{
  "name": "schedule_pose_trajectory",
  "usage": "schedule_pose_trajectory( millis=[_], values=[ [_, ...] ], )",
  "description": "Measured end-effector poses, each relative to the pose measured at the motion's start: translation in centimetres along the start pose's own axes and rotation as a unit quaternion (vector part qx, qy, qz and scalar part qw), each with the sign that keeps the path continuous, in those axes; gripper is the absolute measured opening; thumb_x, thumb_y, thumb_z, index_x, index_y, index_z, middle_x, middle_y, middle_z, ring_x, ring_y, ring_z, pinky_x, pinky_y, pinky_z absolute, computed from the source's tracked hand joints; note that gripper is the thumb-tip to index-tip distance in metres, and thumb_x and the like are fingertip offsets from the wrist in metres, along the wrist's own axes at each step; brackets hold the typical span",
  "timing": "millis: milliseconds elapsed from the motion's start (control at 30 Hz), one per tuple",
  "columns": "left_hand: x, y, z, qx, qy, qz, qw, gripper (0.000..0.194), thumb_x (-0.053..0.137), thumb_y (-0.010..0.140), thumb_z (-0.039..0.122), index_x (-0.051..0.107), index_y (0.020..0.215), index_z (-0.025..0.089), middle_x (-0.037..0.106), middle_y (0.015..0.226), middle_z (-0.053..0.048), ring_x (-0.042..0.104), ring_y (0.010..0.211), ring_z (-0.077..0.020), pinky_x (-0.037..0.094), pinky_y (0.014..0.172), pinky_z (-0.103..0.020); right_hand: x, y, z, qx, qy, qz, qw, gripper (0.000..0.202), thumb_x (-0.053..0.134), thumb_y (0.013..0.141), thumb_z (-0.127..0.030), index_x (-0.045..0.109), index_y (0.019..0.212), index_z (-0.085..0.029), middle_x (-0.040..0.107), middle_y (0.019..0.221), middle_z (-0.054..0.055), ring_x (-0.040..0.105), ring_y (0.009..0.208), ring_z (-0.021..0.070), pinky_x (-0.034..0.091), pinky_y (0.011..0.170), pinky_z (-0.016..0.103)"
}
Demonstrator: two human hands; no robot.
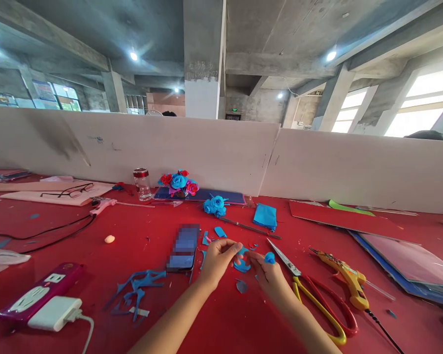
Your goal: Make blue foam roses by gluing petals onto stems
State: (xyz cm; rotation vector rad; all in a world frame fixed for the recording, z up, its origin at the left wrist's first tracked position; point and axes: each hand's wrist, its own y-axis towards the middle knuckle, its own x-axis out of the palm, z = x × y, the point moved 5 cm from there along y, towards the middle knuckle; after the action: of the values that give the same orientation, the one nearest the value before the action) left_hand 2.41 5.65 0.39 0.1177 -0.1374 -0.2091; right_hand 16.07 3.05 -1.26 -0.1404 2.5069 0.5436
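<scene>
Petal (242, 251): our left hand (218, 259) and right hand (268, 275) pinch it, likely for steadiness. Bouquet (179, 182): far edge of bench (239, 319), probably for clearance.

1. Centre of the frame, and the phone (184, 248) shows only a pixelated screen, unreadable!
2. Beside it, the left hand (217, 263) covers part of a blue piece (242, 251); full outline lost.
3. The blue bud (269, 257) pokes above the right hand (268, 278), lower end hidden.
4. Bottom edge now: forearms (177, 317) cut off, glue gun cord (381, 325) too!
5. Far left, crumpled plastic (3, 258) runs out of frame.
6. Upper middle, pillar writing (203, 70), too faint to read.
7. Upper right, a person's head (428, 135), mostly behind the partition (354, 167).
</scene>
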Motion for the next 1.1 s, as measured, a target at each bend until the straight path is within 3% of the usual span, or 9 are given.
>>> schedule_pose_trajectory(
  millis=[133,267,333,533,667,900,1100],
  values=[
    [0.8,-0.4,0.2,-0.009,-0.038,-0.046,0.998,0.032,0.062,0.071,0.043,0.066,0.079,0.013,0.069,0.073,-0.006,0.065,0.063,-0.0159,0.049,0.054,-0.022,-0.2,-0.4,-1.2,-0.042,-0.079,-0.022,0.996,0.038,0.034,0.076,-0.006,0.058,0.101,-0.020,0.060,0.085,0.006,0.058,0.073,0.0165,0.046,0.070,0.029],
    [1.6,-0.9,0.5,0.005,-0.063,-0.101,0.993,0.036,0.056,0.076,0.043,0.064,0.097,0.014,0.069,0.088,-0.008,0.065,0.081,-0.0192,0.053,0.071,-0.030,-0.4,-0.4,-1.8,-0.049,-0.137,-0.013,0.989,0.032,0.034,0.074,-0.002,0.060,0.079,-0.020,0.059,0.076,0.005,0.055,0.064,0.0166,0.047,0.064,0.029],
    [1.7,-1.0,0.6,0.010,-0.068,-0.106,0.992,0.037,0.056,0.077,0.043,0.060,0.101,0.015,0.069,0.092,-0.008,0.065,0.083,-0.0194,0.053,0.073,-0.031,-0.4,-0.3,-1.9,-0.054,-0.137,-0.013,0.989,0.032,0.033,0.074,-0.001,0.059,0.079,-0.019,0.059,0.077,0.005,0.055,0.066,0.0167,0.047,0.065,0.029],
    [1.3,-0.8,0.5,0.013,-0.014,-0.068,0.997,0.029,0.060,0.072,0.044,0.057,0.073,0.015,0.069,0.072,-0.005,0.065,0.065,-0.0169,0.051,0.052,-0.023,-0.3,-0.4,-1.4,-0.044,-0.100,-0.009,0.994,0.031,0.034,0.073,-0.002,0.058,0.083,-0.020,0.057,0.074,0.003,0.055,0.064,0.0149,0.044,0.063,0.026],
    [1.0,-0.5,0.5,0.028,0.019,-0.059,0.998,0.027,0.058,0.074,0.041,0.065,0.074,0.014,0.069,0.070,-0.005,0.063,0.055,-0.0147,0.042,0.042,-0.020,-0.3,-0.3,-1.1,-0.043,-0.062,0.013,0.997,0.024,0.036,0.077,-0.010,0.058,0.077,-0.019,0.057,0.065,0.002,0.053,0.057,0.0139,0.041,0.057,0.024],
    [1.1,-0.5,0.8,0.052,0.027,-0.077,0.995,0.019,0.062,0.072,0.030,0.070,0.082,0.017,0.070,0.073,-0.004,0.063,0.068,-0.0172,0.049,0.061,-0.025,-0.5,0.0,-0.6,-0.017,-0.057,0.048,0.997,0.022,0.036,0.078,-0.016,0.053,0.065,-0.018,0.048,0.052,-0.001,0.043,0.045,0.0113,0.035,0.048,0.022],
    [2.1,-1.2,0.9,0.069,0.024,-0.131,0.989,0.017,0.066,0.068,0.033,0.071,0.077,0.020,0.069,0.077,-0.003,0.061,0.074,-0.0175,0.048,0.068,-0.027,0.0,-0.1,-1.0,-0.035,-0.031,0.015,0.999,0.021,0.038,0.079,-0.016,0.054,0.067,-0.018,0.055,0.064,0.001,0.049,0.058,0.0128,0.038,0.056,0.023]
  ],
)
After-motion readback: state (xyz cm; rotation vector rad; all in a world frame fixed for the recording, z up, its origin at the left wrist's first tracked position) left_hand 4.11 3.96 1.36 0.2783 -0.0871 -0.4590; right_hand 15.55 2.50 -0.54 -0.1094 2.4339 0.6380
